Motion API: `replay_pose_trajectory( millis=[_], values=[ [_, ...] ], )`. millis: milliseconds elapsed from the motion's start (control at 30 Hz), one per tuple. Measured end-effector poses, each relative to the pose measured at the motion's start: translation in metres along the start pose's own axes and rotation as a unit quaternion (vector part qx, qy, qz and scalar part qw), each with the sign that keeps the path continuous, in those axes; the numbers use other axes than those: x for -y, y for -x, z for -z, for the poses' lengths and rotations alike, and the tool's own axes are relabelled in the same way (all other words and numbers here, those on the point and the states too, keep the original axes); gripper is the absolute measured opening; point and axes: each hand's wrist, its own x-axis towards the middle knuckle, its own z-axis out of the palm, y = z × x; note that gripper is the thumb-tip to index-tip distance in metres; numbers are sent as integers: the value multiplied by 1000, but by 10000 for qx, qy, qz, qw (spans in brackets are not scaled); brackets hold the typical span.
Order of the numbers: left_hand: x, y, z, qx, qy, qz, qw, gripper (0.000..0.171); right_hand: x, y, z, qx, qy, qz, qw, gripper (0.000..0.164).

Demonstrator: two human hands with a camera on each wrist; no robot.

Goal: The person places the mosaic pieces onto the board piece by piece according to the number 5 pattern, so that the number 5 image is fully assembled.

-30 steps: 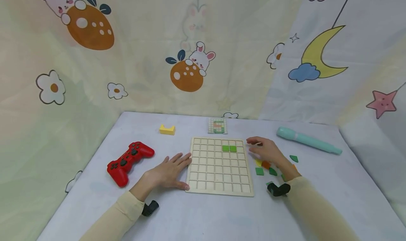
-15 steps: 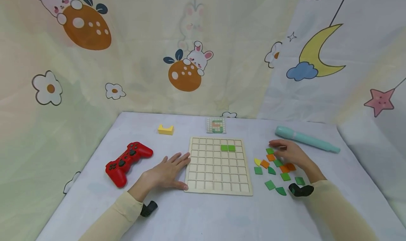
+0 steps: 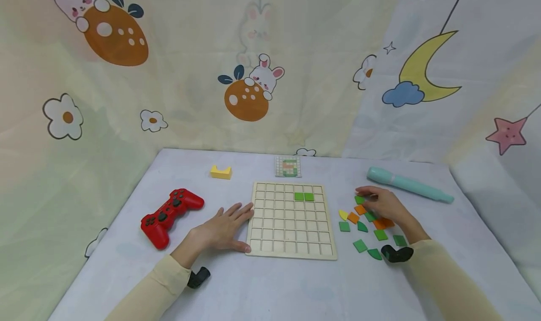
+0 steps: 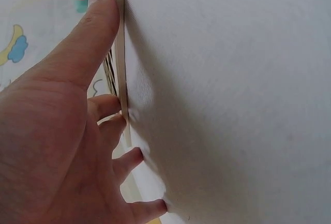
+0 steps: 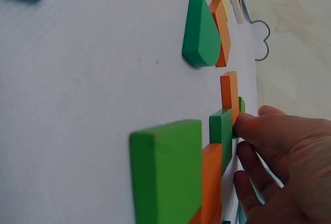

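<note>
Cloth backdrop (image 3: 321, 39): pale, cartoon-printed, behind the white tabletop (image 3: 241, 293) I watch from afar.
Grid board (image 3: 270, 223): flat mid-table, two green squares (image 3: 299, 197) side by side in its second row from the far edge.
Left hand (image 3: 221, 229): fingers spread wide, thumb and fingertips touching the board's left side.
Right hand (image 3: 386, 206): over the far end of the loose tiles (image 3: 360, 246), fingers bent, thumb close to a green tile (image 3: 359, 199); I cannot tell whether it is pinched.
Red controller (image 3: 171, 217): left of the left hand.
Far side: yellow block (image 3: 220, 173), pattern card (image 3: 289, 167), and teal tube (image 3: 409, 185) beyond the right hand.
</note>
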Motion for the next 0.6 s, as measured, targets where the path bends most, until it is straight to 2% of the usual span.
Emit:
replay_pose_trajectory(
  millis=[267, 367, 600],
  values=[
    [0, 1, 1, -14, 133, -21, 9999, 97, 14, -8, -4, -12, -186, -170, 9997, 47],
    [0, 0, 1, -4, 128, -6, 9999, 97, 33, -14, -8, 23, -247, -84, 9997, 46],
    [0, 0, 1, 18, 149, 10, 9999, 97, 88, -36, -33, -49, -296, 551, 9980, 41]
  ],
)
